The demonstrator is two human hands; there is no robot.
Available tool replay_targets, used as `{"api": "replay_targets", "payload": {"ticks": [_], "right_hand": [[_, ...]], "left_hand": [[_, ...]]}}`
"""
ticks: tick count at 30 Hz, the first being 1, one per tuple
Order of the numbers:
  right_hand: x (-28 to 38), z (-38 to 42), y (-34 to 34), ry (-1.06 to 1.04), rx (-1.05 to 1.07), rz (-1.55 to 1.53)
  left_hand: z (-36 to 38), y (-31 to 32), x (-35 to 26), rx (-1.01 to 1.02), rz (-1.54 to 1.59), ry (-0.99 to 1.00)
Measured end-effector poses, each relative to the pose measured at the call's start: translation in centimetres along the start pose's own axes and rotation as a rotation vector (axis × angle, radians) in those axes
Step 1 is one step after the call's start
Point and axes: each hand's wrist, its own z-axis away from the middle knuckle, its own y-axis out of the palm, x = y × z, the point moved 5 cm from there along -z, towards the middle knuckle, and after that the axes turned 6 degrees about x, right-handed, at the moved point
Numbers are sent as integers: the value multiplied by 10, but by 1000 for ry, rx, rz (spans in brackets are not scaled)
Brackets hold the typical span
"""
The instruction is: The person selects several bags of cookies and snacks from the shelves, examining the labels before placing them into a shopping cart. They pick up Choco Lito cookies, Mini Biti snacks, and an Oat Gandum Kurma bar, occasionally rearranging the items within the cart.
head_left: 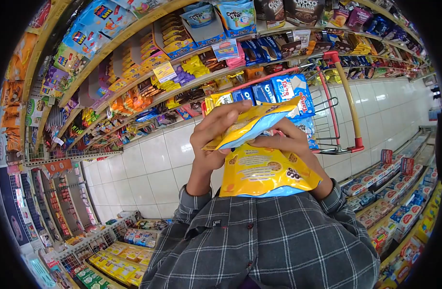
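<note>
Two yellow snack pouches are in front of my checked shirt. The upper pouch (262, 119), yellow with a light blue edge, is tilted so its face is seen at a slant. My left hand (212, 131) is closed around its left end, fingers on top and thumb beneath. Below it hangs the lower pouch (264, 171), with printed text and cookie pictures facing me. My right hand (290, 140) is closed on that pouch's top edge, its fingers between the two pouches and partly hidden by the upper one.
A shopping cart with a yellow handle (348, 96) stands just ahead, holding blue Oreo packs (264, 93) and other packets. Beyond it, a curved-looking shelf (192, 84) carries many snacks. Low shelves with boxed goods (399, 207) flank my right. White floor tiles (151, 159) lie between.
</note>
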Motion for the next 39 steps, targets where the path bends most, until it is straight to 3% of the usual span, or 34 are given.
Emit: {"api": "replay_targets", "payload": {"ticks": [2, 6, 11, 39], "right_hand": [[1, 8, -7, -86, -3, 119], [11, 13, -24, -100, 56, 235], [14, 21, -33, -176, 31, 331], [13, 37, -41, -335, -52, 412]], "left_hand": [[0, 7, 7, 85, 34, -131], [-8, 24, 11, 111, 131, -128], [-13, 42, 16, -22, 216, -238], [-17, 57, 24, -80, 266, -263]]}}
